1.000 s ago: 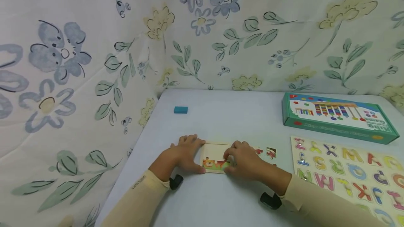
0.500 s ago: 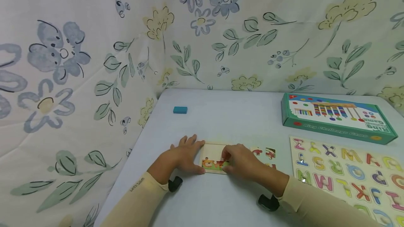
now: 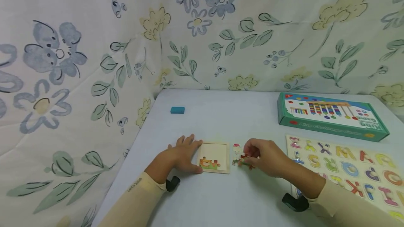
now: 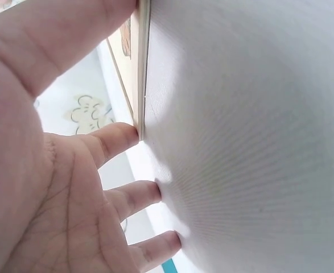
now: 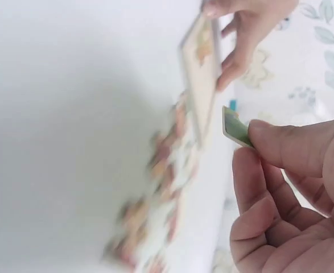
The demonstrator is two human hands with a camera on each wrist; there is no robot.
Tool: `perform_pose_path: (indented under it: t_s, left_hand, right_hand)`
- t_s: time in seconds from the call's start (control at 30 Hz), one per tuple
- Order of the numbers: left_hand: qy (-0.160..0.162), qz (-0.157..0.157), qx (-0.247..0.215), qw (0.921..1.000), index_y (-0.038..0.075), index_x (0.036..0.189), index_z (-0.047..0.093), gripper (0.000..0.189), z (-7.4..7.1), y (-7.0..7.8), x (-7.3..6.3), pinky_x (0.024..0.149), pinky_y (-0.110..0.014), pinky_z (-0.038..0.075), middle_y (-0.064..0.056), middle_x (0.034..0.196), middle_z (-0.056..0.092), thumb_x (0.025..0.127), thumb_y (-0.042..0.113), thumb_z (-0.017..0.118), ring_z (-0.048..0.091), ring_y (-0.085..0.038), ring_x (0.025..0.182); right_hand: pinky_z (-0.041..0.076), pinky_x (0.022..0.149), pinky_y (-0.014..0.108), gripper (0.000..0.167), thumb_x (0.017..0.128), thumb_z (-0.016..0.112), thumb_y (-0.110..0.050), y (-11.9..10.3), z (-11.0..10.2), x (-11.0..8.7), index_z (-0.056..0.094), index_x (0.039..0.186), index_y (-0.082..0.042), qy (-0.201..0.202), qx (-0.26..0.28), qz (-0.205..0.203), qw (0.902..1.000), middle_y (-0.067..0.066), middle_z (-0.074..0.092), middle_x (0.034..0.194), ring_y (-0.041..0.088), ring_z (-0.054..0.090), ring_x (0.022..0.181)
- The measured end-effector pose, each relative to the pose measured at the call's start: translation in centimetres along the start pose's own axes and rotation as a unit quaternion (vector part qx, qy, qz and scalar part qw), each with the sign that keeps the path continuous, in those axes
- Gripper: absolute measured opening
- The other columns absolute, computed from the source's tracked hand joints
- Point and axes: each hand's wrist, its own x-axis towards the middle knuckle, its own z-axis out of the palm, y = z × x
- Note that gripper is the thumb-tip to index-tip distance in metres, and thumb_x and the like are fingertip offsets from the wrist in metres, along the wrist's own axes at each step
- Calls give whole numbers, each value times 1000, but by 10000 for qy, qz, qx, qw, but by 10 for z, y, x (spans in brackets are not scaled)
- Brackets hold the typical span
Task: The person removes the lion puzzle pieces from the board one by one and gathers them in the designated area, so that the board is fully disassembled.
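A shallow wooden puzzle tray (image 3: 217,149) lies on the table in the head view, with joined orange-and-green animal pieces (image 3: 209,164) in its lower left corner. My left hand (image 3: 186,155) rests at the tray's left side, fingers spread. In the left wrist view its thumb and index fingertip touch the tray edge (image 4: 139,85), and other fingertips touch the table. My right hand (image 3: 266,157) is right of the tray, pinching a small green puzzle piece (image 5: 235,129) between thumb and index finger. Loose puzzle pieces (image 3: 236,148) lie beneath and beside that hand, partly hidden by it.
A wooden alphabet board (image 3: 339,164) lies at the right, under the right forearm in the head view. Behind it stands a green Ring Challenge Game box (image 3: 332,116). A small blue block (image 3: 177,110) sits at the back left. Floral cloth hangs behind the table.
My right hand has moved right, off the tray, with a puzzle piece. The tray's lower right now shows bare wood, and loose pieces beside it are uncovered. The left hand stays at the tray.
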Motion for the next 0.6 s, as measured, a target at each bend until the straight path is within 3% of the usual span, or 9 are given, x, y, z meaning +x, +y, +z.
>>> perform_pose_path:
  t_s: [0.33, 0.6]
  left_hand:
    - [63, -21, -53, 10000, 27, 162, 29, 102, 2, -3, 1, 109, -81, 21, -10, 172, 15, 79, 60, 80, 11, -44, 156]
    - [76, 77, -77, 9999, 26, 161, 30, 102, 3, -1, 4, 107, -83, 21, -11, 171, 15, 80, 60, 80, 11, -45, 155]
  right_hand:
    - [48, 64, 21, 23, 85, 84, -19, 49, -12, -46, 63, 92, -16, -230, -29, 577, 9981, -4, 61, 82, 13, 56, 77]
    - [51, 67, 21, 19, 87, 83, -17, 59, -8, -59, 66, 95, -15, -263, 10, 403, 9988, -6, 64, 84, 8, 59, 76]
